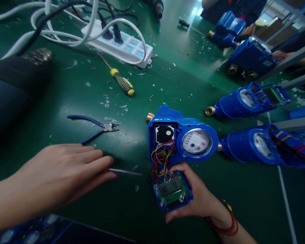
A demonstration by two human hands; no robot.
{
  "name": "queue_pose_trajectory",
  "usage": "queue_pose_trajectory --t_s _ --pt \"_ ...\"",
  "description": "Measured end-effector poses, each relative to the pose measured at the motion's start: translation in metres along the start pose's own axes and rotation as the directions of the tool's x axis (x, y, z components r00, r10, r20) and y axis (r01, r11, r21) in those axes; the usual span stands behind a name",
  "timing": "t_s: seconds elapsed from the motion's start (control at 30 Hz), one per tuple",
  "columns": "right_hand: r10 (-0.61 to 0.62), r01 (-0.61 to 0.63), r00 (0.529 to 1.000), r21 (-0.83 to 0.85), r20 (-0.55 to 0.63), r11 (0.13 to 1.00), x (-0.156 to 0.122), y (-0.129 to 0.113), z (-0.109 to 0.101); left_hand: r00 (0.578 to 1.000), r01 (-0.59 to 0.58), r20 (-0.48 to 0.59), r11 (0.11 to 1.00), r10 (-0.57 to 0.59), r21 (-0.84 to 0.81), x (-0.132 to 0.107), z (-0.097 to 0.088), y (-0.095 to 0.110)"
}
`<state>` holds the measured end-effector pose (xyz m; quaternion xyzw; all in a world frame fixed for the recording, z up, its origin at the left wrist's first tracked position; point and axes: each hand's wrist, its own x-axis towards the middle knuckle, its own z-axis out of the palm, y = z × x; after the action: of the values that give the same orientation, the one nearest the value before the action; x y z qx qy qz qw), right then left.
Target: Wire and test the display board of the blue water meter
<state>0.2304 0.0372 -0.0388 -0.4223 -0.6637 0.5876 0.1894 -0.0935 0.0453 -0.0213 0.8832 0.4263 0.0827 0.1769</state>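
Observation:
My left hand (83, 169) is closed around a tool with a thin metal shaft, apparently a screwdriver (125, 171); a bit of red shows at its mostly hidden handle. A blue circuit-board housing with a small display (171, 189) sits in my right hand (197, 196), display facing up. Red, yellow and white wires (159, 157) run from it into the opened box of a blue water meter (180, 139). That meter has a round dial and a brass fitting. Above my left hand lie pliers (108, 127) with blue handles, jaws spread.
A yellow-and-black screwdriver (122, 82) lies below a white power strip (127, 45) with cables. More blue meters (236, 105) stand at the right beside grey metal bars (295, 125). Another person's hand (247, 30) is at the far right. A dark heat-gun-like tool (17, 71) lies left.

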Motion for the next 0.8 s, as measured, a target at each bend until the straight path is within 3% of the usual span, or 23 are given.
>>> queue_pose_trajectory --t_s 0.1,0.2,0.33,0.4,0.5,0.6,0.8 --pt "0.044 -0.043 0.998 0.018 -0.035 0.999 -0.003 -0.002 0.003 0.99 0.141 -0.047 0.98 -0.136 0.138 -0.013 0.014 0.005" --pt "0.074 -0.068 0.995 0.095 -0.059 0.993 -0.007 -0.003 0.01 0.954 0.291 -0.13 0.94 -0.271 0.178 -0.013 0.029 0.01" --pt "0.07 -0.047 0.99 0.179 -0.126 0.983 -0.013 -0.001 0.023 0.904 0.382 -0.299 0.892 -0.306 0.24 -0.007 0.039 0.022" --pt "0.066 -0.031 0.983 0.203 -0.17 0.979 -0.014 0.0 0.029 0.878 0.316 -0.418 0.938 -0.232 0.145 -0.006 0.043 0.035" --pt "0.05 0.004 0.972 0.226 -0.23 0.974 -0.015 -0.001 0.038 0.813 0.091 -0.569 0.993 -0.121 -0.081 -0.004 0.054 0.063" --pt "-0.02 0.058 0.954 0.121 -0.298 0.991 -0.014 -0.002 0.043 0.839 0.012 -0.532 0.981 -0.116 -0.195 0.005 0.064 0.085" --pt "-0.204 0.139 0.921 -0.209 -0.331 0.968 -0.011 -0.009 0.044 0.887 0.064 -0.451 0.995 -0.093 -0.079 0.023 0.064 0.095"
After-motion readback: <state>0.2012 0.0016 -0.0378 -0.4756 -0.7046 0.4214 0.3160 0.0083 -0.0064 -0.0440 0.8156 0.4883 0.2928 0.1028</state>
